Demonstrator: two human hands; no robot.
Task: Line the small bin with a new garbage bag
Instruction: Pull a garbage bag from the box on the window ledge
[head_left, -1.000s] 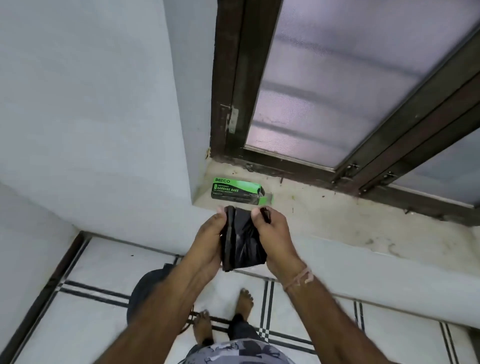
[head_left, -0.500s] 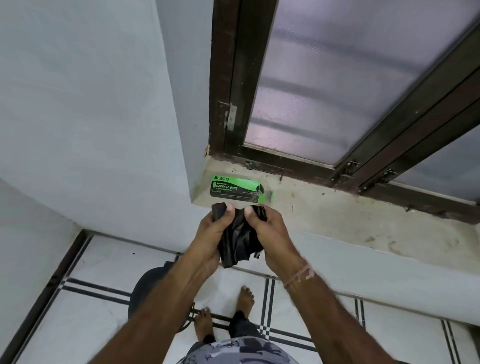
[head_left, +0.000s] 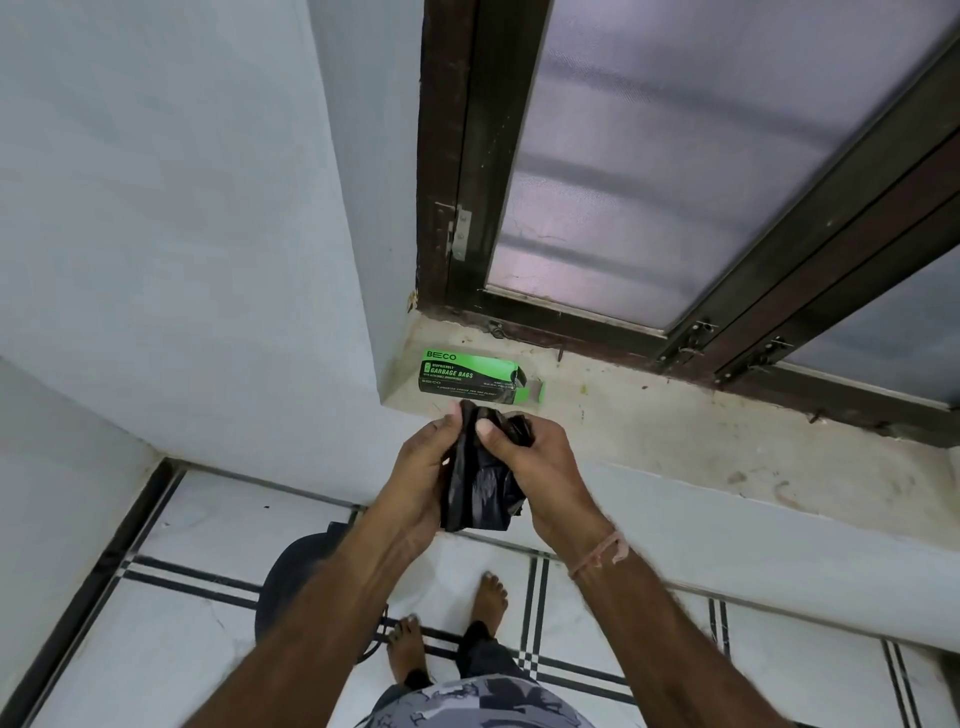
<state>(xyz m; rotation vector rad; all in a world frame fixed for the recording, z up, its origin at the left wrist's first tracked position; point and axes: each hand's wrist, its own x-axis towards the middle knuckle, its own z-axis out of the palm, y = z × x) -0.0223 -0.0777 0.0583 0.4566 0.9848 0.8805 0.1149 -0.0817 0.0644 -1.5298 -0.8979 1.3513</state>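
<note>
A crumpled black garbage bag (head_left: 480, 483) hangs between both hands in front of the window ledge. My left hand (head_left: 423, 467) grips its left side with the thumb on top. My right hand (head_left: 540, 462) pinches the bag's upper edge from the right. A green and black garbage bag box (head_left: 470, 375) lies on the ledge just beyond the hands, its right end flap open. The small dark bin (head_left: 296, 582) stands on the tiled floor below, mostly hidden behind my left forearm.
A concrete window ledge (head_left: 701, 447) runs to the right under a dark-framed frosted window (head_left: 675, 156). A pale wall (head_left: 182, 234) fills the left. My bare feet (head_left: 447, 634) stand on the white tiled floor (head_left: 171, 634) beside the bin.
The folded bag has been loosened and crumpled between the hands. Both hands have risen slightly toward the ledge, and the thumbs have come closer together at the bag's top.
</note>
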